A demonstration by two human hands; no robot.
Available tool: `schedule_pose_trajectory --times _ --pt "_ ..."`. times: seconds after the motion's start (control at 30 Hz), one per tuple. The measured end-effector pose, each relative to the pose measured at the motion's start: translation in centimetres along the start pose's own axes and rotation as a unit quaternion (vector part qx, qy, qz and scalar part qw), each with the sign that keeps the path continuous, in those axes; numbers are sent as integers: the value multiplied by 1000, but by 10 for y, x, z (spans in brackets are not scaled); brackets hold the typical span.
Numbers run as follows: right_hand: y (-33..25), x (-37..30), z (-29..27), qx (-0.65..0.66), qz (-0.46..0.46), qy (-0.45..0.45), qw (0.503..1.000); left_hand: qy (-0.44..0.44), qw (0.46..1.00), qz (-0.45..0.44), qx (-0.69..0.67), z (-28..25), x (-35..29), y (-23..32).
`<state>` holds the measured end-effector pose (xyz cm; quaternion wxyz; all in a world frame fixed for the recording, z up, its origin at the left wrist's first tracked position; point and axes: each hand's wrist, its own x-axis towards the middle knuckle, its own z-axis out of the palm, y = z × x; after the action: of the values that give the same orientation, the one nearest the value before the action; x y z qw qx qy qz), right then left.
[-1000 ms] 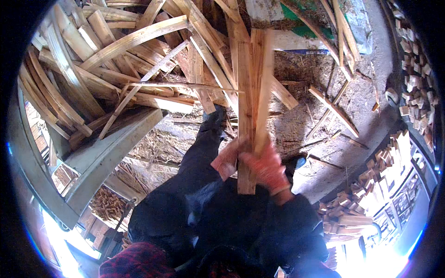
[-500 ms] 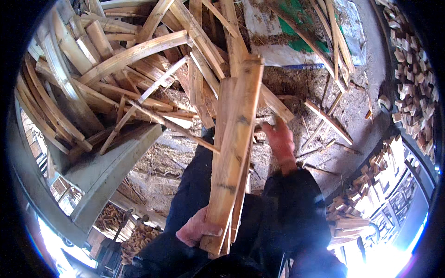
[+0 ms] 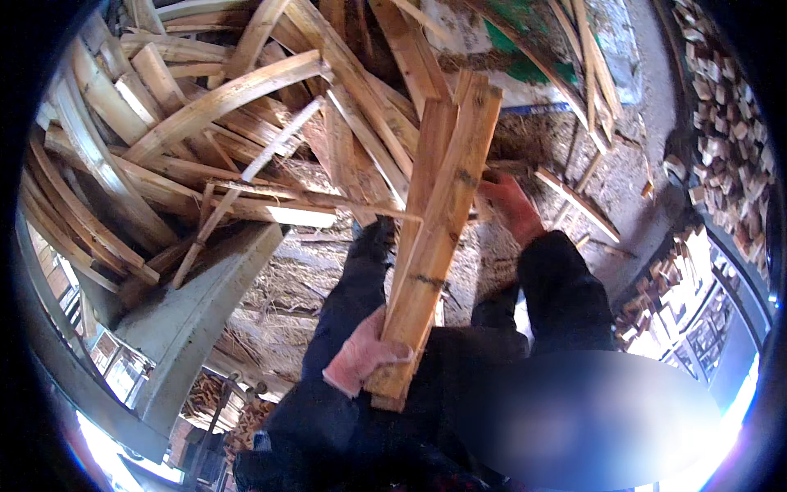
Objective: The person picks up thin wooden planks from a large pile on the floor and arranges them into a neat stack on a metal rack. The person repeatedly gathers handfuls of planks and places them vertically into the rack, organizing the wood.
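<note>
- "where are the boards?"
- "right of the wood pile, standing aslant."
- "and the left hand?"
- "below and right of the wood pile, clasped around the boards' lower end."
- "the right hand?"
- "farther right of the wood pile, by the boards' edge; whether it grips, i can't tell."

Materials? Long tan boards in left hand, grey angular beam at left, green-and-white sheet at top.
Long tan boards: wood, apparently unvarnished; grain and dark knots show.
Grey angular beam: probably painted metal, from its smooth, flat faces; painted wood isn't ruled out.
Green-and-white sheet: perhaps printed plastic, from its solid colour patches; coated paper is possible.
</note>
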<state>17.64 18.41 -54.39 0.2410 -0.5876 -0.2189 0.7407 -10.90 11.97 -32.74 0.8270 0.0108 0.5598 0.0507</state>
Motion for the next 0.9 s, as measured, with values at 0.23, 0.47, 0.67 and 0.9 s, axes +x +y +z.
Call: schedule_pose_trajectory --times 0.23,0.47,0.67,0.9 --pt "48 -171 -18 500 48 -66 862 -83 985 -26 -146 37 11 4" --pt "41 -200 18 516 50 -23 855 -46 990 7 -130 38 30 -27" --pt "14 -267 49 292 89 88 948 1 998 64 -26 32 53 -49" --pt "56 -274 152 -342 1 173 923 -20 985 -25 -167 18 73 -87"
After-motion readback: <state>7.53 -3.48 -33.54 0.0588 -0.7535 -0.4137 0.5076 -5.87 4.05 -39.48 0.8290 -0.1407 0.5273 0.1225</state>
